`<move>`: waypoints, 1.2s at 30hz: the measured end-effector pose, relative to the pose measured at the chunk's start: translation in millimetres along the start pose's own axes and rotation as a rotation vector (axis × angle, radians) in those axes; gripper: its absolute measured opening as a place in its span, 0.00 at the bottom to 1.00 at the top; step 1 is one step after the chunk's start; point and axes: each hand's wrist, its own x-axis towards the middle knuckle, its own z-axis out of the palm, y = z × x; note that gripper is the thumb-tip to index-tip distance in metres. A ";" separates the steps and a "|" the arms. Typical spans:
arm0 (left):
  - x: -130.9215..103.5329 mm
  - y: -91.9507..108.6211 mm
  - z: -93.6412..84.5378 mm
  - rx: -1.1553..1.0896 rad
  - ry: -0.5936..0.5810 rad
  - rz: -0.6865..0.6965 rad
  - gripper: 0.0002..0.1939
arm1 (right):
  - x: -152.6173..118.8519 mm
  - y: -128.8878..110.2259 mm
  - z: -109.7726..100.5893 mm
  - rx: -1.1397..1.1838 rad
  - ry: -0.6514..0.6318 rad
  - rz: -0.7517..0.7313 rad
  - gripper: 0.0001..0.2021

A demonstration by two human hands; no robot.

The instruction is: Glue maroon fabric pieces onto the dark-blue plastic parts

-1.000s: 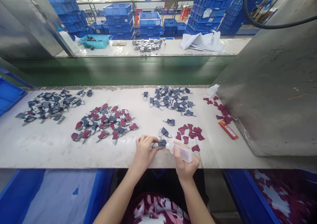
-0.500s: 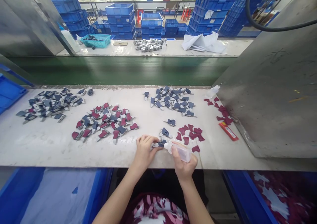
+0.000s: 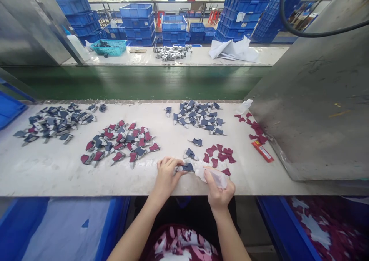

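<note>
Near the middle of the white surface's (image 3: 129, 182) near edge, the left hand (image 3: 168, 175) is pinching 1 dark-blue and grey hard part (image 3: 188, 167) between thumb and fingers. The right hand (image 3: 220, 195) is gripping a translucent white plastic squeeze bottle (image 3: 218, 178), its tip pointing at that part. Flat maroon pieces (image 3: 222, 157) are lying just beyond the bottle.

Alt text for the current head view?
Left hand holds a small navy part on a pale worktable; right hand grips a translucent bottle, nozzle beside the part. Loose maroon pieces lie just beyond, a mixed navy-and-maroon pile to the left.
</note>
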 end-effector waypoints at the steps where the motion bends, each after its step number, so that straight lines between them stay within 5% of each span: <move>1: -0.1 0.2 -0.2 -0.003 -0.001 -0.002 0.06 | 0.1 -0.1 -0.8 0.000 0.008 0.000 0.06; 5: -0.3 0.0 -0.4 -0.014 -0.001 -0.001 0.06 | -2.2 0.2 -3.1 0.006 0.046 0.041 0.06; 12: 0.4 -0.7 -0.4 -0.005 0.013 0.004 0.07 | 14.3 16.6 -26.4 0.091 0.183 0.341 0.17; 15: 0.5 -1.7 -1.0 -0.006 0.016 0.015 0.07 | 31.9 29.4 -46.1 0.144 0.371 0.460 0.18; 19: 1.3 -4.7 0.3 -0.009 0.030 0.043 0.05 | 49.1 46.6 -69.5 0.220 0.619 0.445 0.20; 28: 2.3 -7.7 1.4 0.001 0.071 0.047 0.06 | 48.8 72.9 -83.4 -0.115 0.391 0.445 0.36; 32: 1.9 -8.1 0.4 -0.005 0.084 0.053 0.03 | 31.0 72.2 -86.0 -0.305 0.472 0.191 0.45; 34: 1.9 -8.0 0.3 -0.008 0.090 0.055 0.04 | 18.9 70.0 -90.2 -0.511 0.567 -0.057 0.38; 36: 2.0 -7.7 0.0 -0.014 0.091 0.054 0.04 | 9.7 66.3 -95.2 -0.659 0.439 -0.282 0.25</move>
